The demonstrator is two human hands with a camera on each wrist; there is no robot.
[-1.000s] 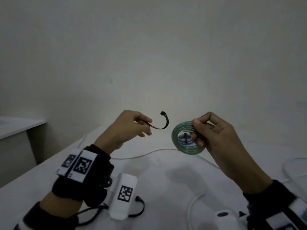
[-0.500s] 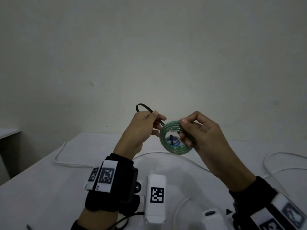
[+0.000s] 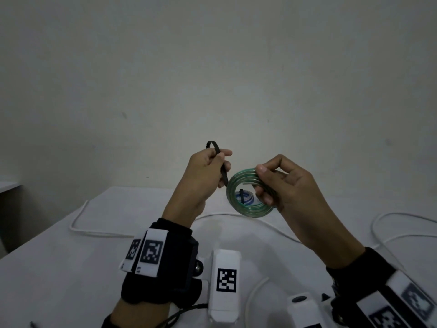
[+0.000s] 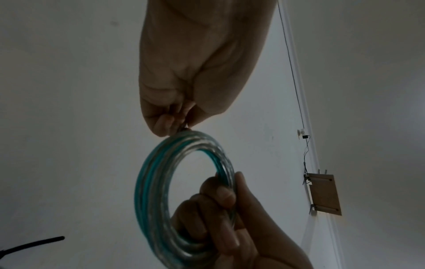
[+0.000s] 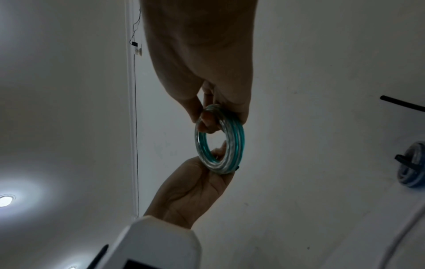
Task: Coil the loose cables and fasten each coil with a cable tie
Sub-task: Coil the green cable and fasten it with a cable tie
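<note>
A coil of clear green cable point(image 3: 246, 208) hangs in the air above the white table point(image 3: 71, 268). My right hand point(image 3: 260, 183) pinches its right side between thumb and fingers; the right wrist view shows the coil point(image 5: 220, 145) under those fingers. My left hand point(image 3: 223, 162) pinches a black cable tie point(image 3: 216, 150). The tie's head end curves up and left, and its lower tip meets the coil's upper left rim. In the left wrist view the coil point(image 4: 151, 191) hangs just below my left fingertips point(image 4: 161, 125).
A blue coil point(image 5: 414, 167) fastened with a black tie lies on the table beyond the hands. Loose white cables point(image 3: 99, 233) run across the table at left, middle and right. Another black tie point(image 5: 402, 105) lies near the blue coil.
My left hand has come right, up to the coil, and turned the tie so that its head points up and left. The tie's tip now touches the coil's rim.
</note>
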